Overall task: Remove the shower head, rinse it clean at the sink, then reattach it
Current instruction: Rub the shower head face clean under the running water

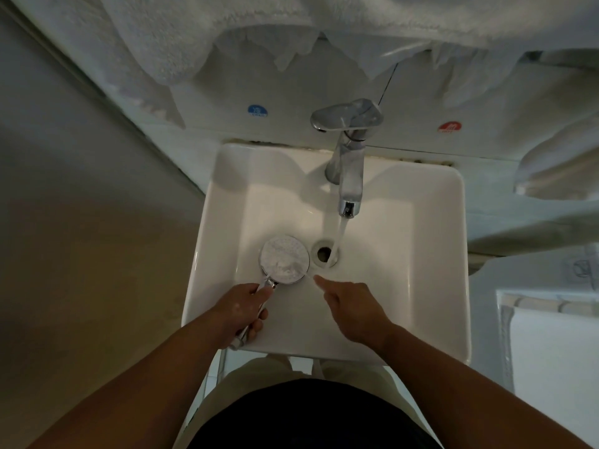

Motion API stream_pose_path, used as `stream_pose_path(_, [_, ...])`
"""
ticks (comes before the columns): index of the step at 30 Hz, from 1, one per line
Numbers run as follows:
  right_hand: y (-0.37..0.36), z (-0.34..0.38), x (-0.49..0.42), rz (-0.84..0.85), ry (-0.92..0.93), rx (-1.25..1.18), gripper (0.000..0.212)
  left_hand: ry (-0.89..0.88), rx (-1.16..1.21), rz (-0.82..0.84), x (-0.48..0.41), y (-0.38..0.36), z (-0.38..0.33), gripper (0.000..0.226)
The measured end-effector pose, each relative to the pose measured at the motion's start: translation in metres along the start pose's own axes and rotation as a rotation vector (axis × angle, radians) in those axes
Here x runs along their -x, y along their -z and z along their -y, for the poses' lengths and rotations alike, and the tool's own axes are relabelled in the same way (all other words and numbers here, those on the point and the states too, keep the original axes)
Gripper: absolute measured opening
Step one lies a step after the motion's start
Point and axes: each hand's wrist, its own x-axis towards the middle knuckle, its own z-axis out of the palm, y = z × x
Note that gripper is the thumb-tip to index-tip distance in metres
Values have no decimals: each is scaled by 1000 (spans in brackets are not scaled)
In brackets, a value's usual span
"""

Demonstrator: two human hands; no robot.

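Observation:
The shower head (pixel 284 258) is a round chrome disc with a white nozzle face turned up, held low inside the white square sink (pixel 434 273). My left hand (pixel 241 314) is shut around its chrome handle at the sink's front left. My right hand (pixel 350 303) hovers just right of the disc, forefinger stretched toward its rim, holding nothing. Water runs from the chrome faucet (pixel 348 176) straight down beside the drain (pixel 324 252), to the right of the shower head and not onto it.
White towels (pixel 181 37) hang above the sink along the back wall. Blue (pixel 257 110) and red (pixel 450 127) temperature stickers sit either side of the faucet lever. A folded towel (pixel 557 170) lies at the right. A grey wall closes the left side.

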Motion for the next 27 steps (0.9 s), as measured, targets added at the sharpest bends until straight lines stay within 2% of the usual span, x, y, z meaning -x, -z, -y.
stream_pose_path(5, [3,-5,-4,-49,-51,32,43,19,20,14,-2,2,1,38])
stream_pose_path(9, [2,2,1,58,36,56,43,33,53,23,-4,4,3,38])
stream_pose_path(12, [11,-6,-10,-45,-38,63,42,34,59,25,-3,2,2,41])
stream_pose_path(16, [-5,5,2,70,65,64,43,39,58,28,-3,3,2,41])
stream_pose_path(20, [-1,-10,-12,-106,-62,57,44,21,33,24,-2,2,1,45])
stream_pose_path(24, [-16,6,3,75,83,94,46,32,40,29,-3,3,2,40])
stream_pose_path(27, [-6,-9,-10,-67,-7,99,43,34,64,32,-5,2,3,45])
